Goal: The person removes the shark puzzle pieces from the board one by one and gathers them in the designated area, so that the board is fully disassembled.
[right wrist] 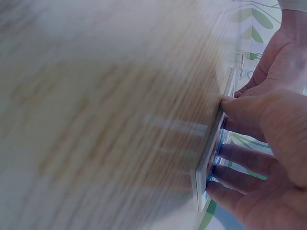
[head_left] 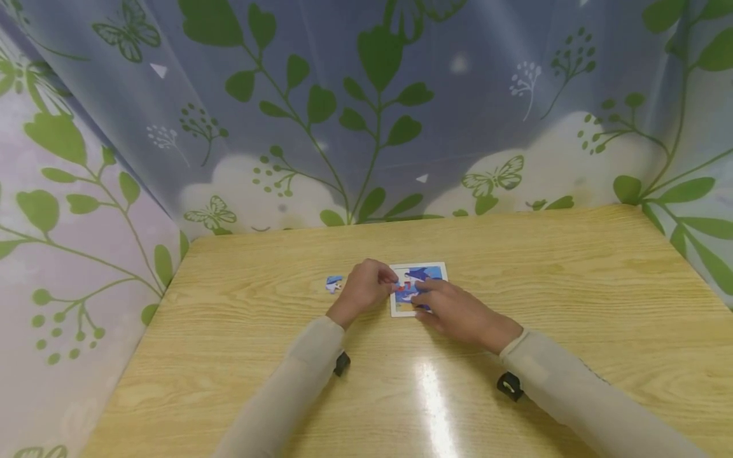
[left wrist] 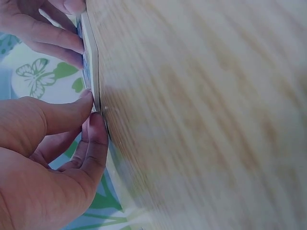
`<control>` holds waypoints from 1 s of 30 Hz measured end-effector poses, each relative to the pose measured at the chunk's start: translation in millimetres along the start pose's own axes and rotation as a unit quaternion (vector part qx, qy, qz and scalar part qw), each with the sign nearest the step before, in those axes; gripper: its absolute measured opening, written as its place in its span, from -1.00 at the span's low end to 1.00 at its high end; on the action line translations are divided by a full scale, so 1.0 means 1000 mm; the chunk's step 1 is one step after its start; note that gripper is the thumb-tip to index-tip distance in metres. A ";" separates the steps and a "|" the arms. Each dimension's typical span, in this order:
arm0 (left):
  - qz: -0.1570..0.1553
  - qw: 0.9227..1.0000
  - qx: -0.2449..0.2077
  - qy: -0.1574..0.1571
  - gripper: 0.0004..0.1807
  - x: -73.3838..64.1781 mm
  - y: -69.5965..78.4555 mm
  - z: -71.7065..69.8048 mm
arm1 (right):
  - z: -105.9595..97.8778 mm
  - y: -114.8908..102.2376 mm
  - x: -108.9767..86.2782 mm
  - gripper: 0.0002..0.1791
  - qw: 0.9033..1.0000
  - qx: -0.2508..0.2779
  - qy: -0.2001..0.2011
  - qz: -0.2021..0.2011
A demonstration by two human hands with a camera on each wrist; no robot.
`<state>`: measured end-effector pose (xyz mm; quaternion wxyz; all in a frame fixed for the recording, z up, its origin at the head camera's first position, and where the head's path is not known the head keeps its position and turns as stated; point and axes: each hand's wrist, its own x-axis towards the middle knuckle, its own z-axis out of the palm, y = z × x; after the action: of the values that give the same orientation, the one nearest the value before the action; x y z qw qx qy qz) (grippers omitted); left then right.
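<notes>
Left hand (head_left: 366, 285): narrow. Thumb and forefinger nearly meet at the left border of the picture puzzle (head_left: 405, 296) and appear to pinch that edge; cannot tell whether a piece is also between the tips. Right hand (head_left: 460, 312): fingers fairly wide, tips spread on the printed face, thumb against the near edge.

Puzzle lies flat on the worktop (head_left: 172, 356), in front of me, between both hands. Inside its white border (head_left: 392, 308), a pale patch (head_left: 401, 275) by my left fingertips looks unfilled. Step in hand, as I judge it: seating pieces at that side.

Technique notes: right fingertips should steady the fitted pieces with light, level pressure; pressing one side only could tip a neighbour up. Left hand does the fine work: match tab to socket first, then press straight down. If it resists, turn it rather than force it; thin card would likely bend. Sliding the whole puzzle is the other risk, so thumb against the border helps.

Further out: one loose piece (head_left: 333, 284), blue and white, on the worktop just left of my left hand.

Labels: no brand or lettering readable on puzzle or piece. Right sleeve (head_left: 564, 375) bears a small dark mark (head_left: 593, 371), too small to read. Curtain (head_left: 446, 127) behind: leaves and butterflies, no legible text.
</notes>
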<state>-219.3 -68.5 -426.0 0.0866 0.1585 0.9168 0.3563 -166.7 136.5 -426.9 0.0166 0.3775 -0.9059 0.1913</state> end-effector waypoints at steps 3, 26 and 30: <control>0.001 1.000 0.000 0.004 -0.94 0.000 0.000 0.000 | 0.000 0.000 0.000 -0.81 1.000 -0.004 0.002 -0.007; -0.032 0.996 -0.079 0.036 -0.96 -0.003 -0.001 0.000 | 0.000 0.000 0.001 -0.78 1.000 -0.004 -0.013 0.005; -0.042 0.993 -0.101 0.047 -0.95 -0.004 0.000 -0.001 | -0.001 0.000 0.001 -0.77 1.000 -0.002 -0.016 0.011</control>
<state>-216.1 -70.8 -425.4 0.0745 0.0931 0.8850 0.4501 -167.6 136.0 -425.7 0.0006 0.3710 -0.9103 0.1834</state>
